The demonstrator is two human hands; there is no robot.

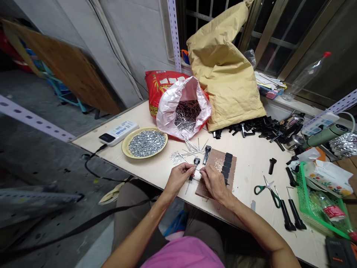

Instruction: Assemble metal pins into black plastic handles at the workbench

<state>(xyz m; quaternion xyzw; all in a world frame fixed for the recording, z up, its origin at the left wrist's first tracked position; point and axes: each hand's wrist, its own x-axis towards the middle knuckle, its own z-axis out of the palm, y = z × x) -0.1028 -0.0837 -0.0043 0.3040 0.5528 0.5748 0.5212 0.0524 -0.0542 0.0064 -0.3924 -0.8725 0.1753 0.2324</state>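
Note:
My left hand (180,177) is closed in a pinch on a thin metal rod (198,170) above the table's front part. The fingertips of my right hand (215,181) pinch the rod's other end, over a brown board (204,189). Black rectangular pieces (227,163) stand in a row on that board, beside small pale bits. Black-handled tools lie around the hands, one (206,155) beyond them and another (196,161) by the left fingers. Behind the left hand are loose metal rods (192,148) and a small pile of silvery pieces (176,158).
A yellow plate (124,150) of small metal pieces stands at left, near a white device (122,131). Behind are an open red sack (153,89) of rods and a tan sack (234,85). Scissors (267,187), two black-handled hooks (287,216) and a green basket (302,197) lie at right.

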